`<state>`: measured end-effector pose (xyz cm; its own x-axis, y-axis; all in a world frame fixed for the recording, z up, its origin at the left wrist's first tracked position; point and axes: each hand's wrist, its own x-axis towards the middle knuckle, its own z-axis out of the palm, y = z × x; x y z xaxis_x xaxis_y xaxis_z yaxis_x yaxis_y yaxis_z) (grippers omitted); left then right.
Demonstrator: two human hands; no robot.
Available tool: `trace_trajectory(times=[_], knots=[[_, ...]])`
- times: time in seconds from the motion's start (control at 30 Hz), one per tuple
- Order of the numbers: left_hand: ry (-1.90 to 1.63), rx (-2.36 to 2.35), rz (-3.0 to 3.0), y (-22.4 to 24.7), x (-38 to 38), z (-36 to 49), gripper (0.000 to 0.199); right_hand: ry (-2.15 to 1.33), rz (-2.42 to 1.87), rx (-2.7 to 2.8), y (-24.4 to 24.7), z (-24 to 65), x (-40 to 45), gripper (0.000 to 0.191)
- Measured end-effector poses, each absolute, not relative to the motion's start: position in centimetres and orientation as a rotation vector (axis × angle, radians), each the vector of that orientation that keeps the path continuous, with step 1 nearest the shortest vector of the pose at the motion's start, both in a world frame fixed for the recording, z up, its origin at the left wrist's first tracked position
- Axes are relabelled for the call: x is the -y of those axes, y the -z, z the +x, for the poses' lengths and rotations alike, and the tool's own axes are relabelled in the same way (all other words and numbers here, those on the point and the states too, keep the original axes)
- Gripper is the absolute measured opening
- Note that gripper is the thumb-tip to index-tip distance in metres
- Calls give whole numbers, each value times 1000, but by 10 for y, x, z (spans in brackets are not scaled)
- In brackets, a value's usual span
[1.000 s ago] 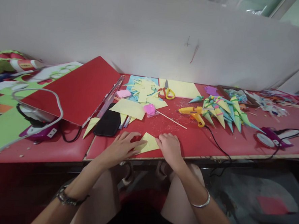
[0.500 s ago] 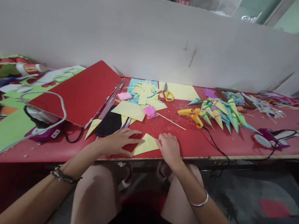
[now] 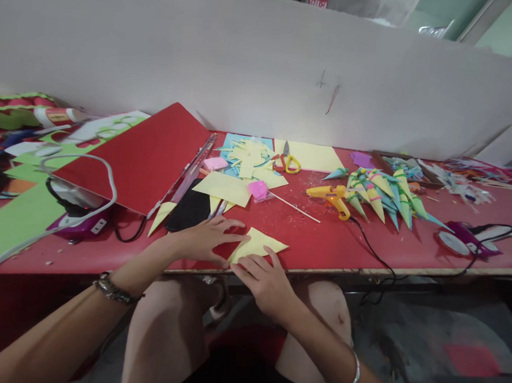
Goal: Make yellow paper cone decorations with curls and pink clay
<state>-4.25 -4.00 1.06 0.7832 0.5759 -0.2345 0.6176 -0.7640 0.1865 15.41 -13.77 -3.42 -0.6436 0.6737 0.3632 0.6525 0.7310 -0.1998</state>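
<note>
A pale yellow piece of paper (image 3: 259,242) with a pointed right corner lies at the front edge of the red table (image 3: 313,241). My left hand (image 3: 205,239) rests at its left side, fingers spread, fingertips touching the paper's left edge. Over the paper's lower edge lies my right hand (image 3: 264,276), its fingers apart and pointing left, close to my left fingertips. Neither hand grips anything visible. Behind the paper are a pink pad (image 3: 257,189), a thin stick (image 3: 298,208) and a larger yellow sheet (image 3: 224,188).
A yellow glue gun (image 3: 329,195) lies right of centre, beside several yellow and blue paper cones (image 3: 379,193). Scissors (image 3: 290,163) lie near the back. To the left are a black phone (image 3: 189,207), a large red sheet (image 3: 145,161) and a purple power strip (image 3: 80,224).
My right hand has moved left and down from the paper's right corner to its lower edge, uncovering that corner. My left hand has hardly moved. The view has shifted slightly.
</note>
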Motion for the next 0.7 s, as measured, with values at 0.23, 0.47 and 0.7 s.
trace_trajectory(times=[0.23, 0.47, 0.7], knots=[[329, -962, 2680, -23, 45, -38, 63, -122, -1160, 2447, 38, 174, 135, 38], [370, -949, 2651, -20, 42, -39, 66, -112, -1377, 2418, 28, 201, 134, 40], [437, -973, 2602, -28, 44, -35, 69, -71, -1509, 2360, 24, 229, 137, 45]])
